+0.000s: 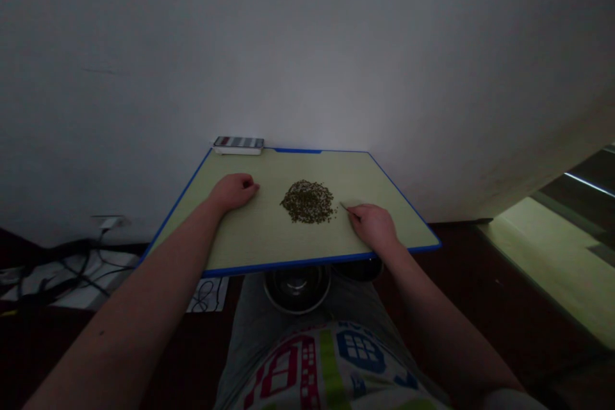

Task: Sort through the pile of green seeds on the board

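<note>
A heap of small dark green beans (308, 201) lies in the middle of a pale green table top with a blue edge (269, 243). My left hand (234, 191) rests on the table to the left of the heap, its fingers curled into a loose fist with nothing seen in it. My right hand (372, 224) lies to the right of the heap and pinches a thin stick-like tool (344, 207) whose tip points toward the beans.
A phone on a white base (239, 144) lies at the table's far left corner by the wall. A metal bowl (298, 285) sits on my lap under the table's near edge. Cables and a plug (72, 262) lie on the floor at left.
</note>
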{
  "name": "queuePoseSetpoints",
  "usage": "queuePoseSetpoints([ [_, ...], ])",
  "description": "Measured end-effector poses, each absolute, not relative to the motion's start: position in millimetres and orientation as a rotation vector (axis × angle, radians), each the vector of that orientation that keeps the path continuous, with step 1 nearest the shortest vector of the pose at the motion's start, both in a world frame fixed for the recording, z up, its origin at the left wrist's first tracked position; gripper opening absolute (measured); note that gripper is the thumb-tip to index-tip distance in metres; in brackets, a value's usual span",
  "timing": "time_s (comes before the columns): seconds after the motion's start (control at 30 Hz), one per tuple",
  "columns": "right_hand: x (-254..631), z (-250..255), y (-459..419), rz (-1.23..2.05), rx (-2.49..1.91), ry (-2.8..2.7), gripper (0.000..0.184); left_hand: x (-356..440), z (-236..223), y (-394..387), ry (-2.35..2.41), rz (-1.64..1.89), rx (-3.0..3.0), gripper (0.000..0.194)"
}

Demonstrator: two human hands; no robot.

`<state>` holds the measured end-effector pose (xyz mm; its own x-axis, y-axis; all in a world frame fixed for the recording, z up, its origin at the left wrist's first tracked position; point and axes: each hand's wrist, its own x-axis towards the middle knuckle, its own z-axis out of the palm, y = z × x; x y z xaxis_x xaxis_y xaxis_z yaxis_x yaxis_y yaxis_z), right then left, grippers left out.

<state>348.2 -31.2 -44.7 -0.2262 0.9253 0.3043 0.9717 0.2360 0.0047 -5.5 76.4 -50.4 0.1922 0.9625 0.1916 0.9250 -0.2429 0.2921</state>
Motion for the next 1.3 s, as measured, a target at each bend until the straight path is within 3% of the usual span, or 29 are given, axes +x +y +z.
queuePoseSetpoints([
  [0.57, 356, -36, -35, -0.343, -1.885, -2.249, 0.027, -6, -52, 77, 1.877, 0.505, 2.354, 0.039],
  [1.3, 362, -35, -51, -0.026, -1.613, -2.332, 0.023, -5, -51, 76, 1.885, 0.493, 2.327, 0.040],
])
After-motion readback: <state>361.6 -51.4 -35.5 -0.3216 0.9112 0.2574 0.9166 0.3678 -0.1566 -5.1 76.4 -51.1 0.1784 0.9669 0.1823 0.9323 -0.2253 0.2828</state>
